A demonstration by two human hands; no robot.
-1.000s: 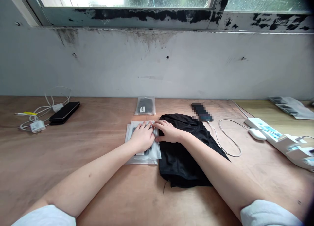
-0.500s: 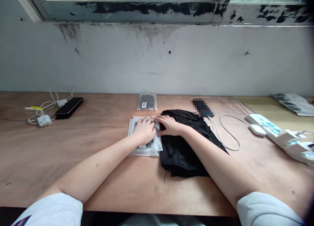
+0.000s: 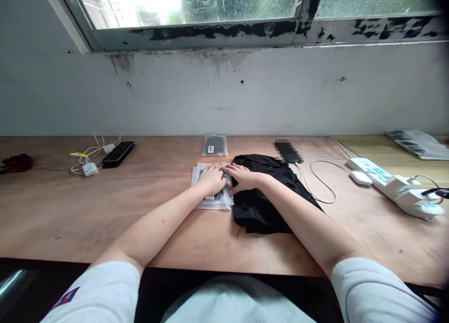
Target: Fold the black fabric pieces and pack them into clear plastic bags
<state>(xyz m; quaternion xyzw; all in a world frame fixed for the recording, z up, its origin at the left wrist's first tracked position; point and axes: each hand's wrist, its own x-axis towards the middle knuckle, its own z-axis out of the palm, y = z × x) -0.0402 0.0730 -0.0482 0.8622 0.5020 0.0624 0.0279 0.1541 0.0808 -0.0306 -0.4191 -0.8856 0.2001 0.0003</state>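
My left hand (image 3: 212,180) lies flat with fingers stretched on a small pile of frosted plastic bags (image 3: 220,202) with dark contents and a white label. Beside it, my right hand (image 3: 243,178) is spread, its fingertips at the right edge of the same bags and close to the left fingers. Under my right hand and forearm lies a black cloth garment (image 3: 261,214), rumpled and partly covered by the arm. Farther back, another frosted bag (image 3: 214,145) with a dark item and a white label rests on the table.
A black phone (image 3: 288,152) with a white cable lies behind the garment. At right are a white power strip (image 3: 366,166) with plugs and a grey plastic package (image 3: 417,144). On the left, a black case (image 3: 118,154) sits by white chargers (image 3: 90,168) and a dark red bundle (image 3: 17,163).
The camera view has shifted left and tilted, bringing the dark red bundle and the table's front edge into sight. Both hands keep nearly the same place on the bags.
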